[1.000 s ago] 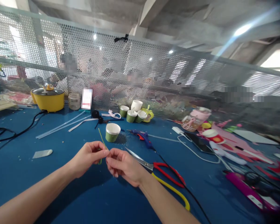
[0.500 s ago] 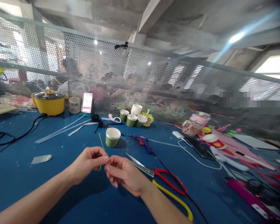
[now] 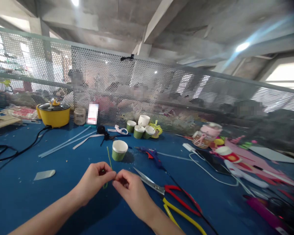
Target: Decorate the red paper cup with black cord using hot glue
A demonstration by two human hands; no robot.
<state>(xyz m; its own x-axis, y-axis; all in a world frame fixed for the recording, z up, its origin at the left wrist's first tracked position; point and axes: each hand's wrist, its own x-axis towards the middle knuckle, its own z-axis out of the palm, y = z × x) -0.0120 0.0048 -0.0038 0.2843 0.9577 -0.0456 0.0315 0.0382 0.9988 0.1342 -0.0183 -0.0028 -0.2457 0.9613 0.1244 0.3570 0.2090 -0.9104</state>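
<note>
My left hand (image 3: 98,179) is closed in a pinch on a thin green strand (image 3: 109,157). One end of the strand stands up above the fingers, and a small loop hangs beneath them. Against those fingertips, the thumb and forefinger of my right hand (image 3: 134,192) are pinched together; what they hold is hidden. Just beyond the hands stands a paper cup (image 3: 120,150), white above and green below. Large scissors (image 3: 156,187) with red and yellow handles lie by my right hand, blades parted. Behind them rests a blue glue gun (image 3: 152,156).
Several green-and-white cups (image 3: 138,132) stand at the back by a perforated metal screen (image 3: 166,78). A yellow electric pot (image 3: 54,114) and a glass jar (image 3: 79,116) are back left. Clear glue sticks (image 3: 66,142) lie left; a phone (image 3: 212,161) with a white cable lies right.
The view has tilted up, so the table's things sit lower in the picture. My right fingers have shifted slightly at the pinch. The strand remains in my left hand.
</note>
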